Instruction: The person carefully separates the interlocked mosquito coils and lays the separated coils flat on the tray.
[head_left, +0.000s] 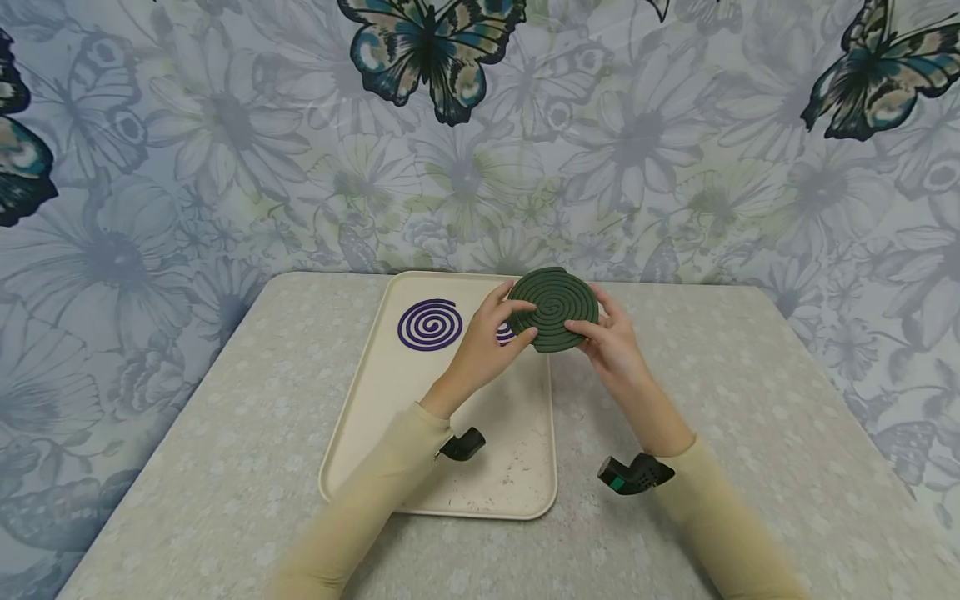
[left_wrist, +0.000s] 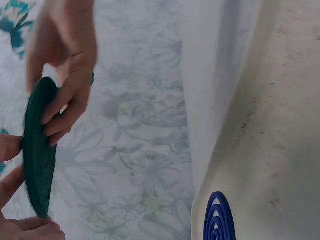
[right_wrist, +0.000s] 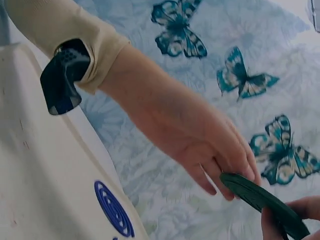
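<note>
Both hands hold a green mosquito coil (head_left: 552, 310), a tightly wound flat spiral, raised above the back right of the tray and tilted toward the head camera. My left hand (head_left: 486, 343) grips its left edge, with thumb and a finger on the near face. On the opposite edge, my right hand (head_left: 617, 348) pinches it, thumb in front and fingers behind. Edge-on, the green coil (left_wrist: 39, 150) looks thick in the left wrist view. A purple mosquito coil (head_left: 430, 325) lies flat on the tray; another purple coil (head_left: 505, 334) is mostly hidden behind my left hand.
The cream rectangular tray (head_left: 390, 417) lies on a pale patterned table (head_left: 247, 417), with dark crumbs (head_left: 517, 471) near its front right. Black wrist cameras (head_left: 463, 444) sit on both sleeves. A wall with butterfly and flower print (head_left: 465, 183) stands directly behind the table.
</note>
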